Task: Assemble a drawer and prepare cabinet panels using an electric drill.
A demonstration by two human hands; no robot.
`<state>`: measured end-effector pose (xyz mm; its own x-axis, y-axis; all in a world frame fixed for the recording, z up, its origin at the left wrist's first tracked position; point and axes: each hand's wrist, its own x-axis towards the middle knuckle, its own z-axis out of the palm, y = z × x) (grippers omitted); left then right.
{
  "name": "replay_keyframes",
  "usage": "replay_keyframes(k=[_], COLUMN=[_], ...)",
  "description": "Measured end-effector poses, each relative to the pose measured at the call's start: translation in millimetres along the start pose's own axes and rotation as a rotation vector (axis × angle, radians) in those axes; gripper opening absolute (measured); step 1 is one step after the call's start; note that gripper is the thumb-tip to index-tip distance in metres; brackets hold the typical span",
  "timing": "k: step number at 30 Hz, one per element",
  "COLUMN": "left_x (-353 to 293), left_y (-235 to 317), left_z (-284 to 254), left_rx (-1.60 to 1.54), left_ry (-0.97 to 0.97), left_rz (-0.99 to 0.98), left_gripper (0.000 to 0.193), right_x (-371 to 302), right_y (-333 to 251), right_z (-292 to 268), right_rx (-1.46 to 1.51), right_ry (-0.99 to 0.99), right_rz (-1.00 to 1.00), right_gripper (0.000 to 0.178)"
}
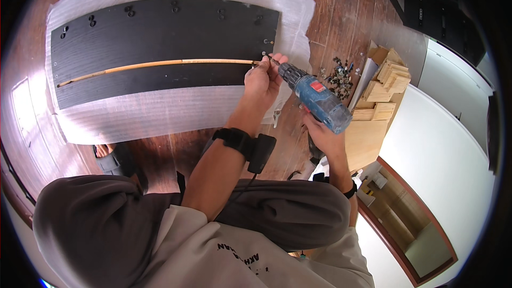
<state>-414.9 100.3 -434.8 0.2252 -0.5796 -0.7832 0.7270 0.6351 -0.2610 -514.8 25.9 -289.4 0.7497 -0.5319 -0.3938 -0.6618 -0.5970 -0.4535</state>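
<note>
My right hand (pixel 324 134) grips a blue cordless drill (pixel 321 101) by its handle. The drill's black chuck points up and left to the right end of a black board (pixel 160 32). Right by the bit, at the board's edge, my left hand (pixel 262 77) is closed with its fingers pinched; what they hold is too small and hidden to name. A thin tan strip (pixel 160 64) runs lengthwise along the board and ends by the left fingers. Several dark round fittings (pixel 130 12) sit in pairs along the board's far side.
White foam sheet (pixel 122 120) lies under the board on the wooden floor (pixel 336 10). Right of the drill are a pile of small metal hardware (pixel 340 78) and stacked wooden pieces (pixel 392 77). White panels (pixel 426 128) stand at the right. My bent knees are close below.
</note>
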Motion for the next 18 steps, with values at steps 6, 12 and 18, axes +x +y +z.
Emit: replay_keyframes(k=[6,12,18], left_x=[3,-17,-38], left_y=[3,4,45], left_z=[-5,-19,-35], left_rx=[-0.008,0.323,1.097], left_ry=[-0.053,0.029,0.036], left_rz=[-0.048,0.030,0.642], left_gripper=[0.021,0.021,0.018], right_x=[22,46,45], right_y=[-20,-52,-49], right_z=[-16,-32,-30], right_rx=[-0.002,-0.191,-0.154], right_ry=[-0.075,-0.130,-0.165], right_rz=[-0.004,-0.186,-0.126], right_gripper=[0.018,0.017,0.017])
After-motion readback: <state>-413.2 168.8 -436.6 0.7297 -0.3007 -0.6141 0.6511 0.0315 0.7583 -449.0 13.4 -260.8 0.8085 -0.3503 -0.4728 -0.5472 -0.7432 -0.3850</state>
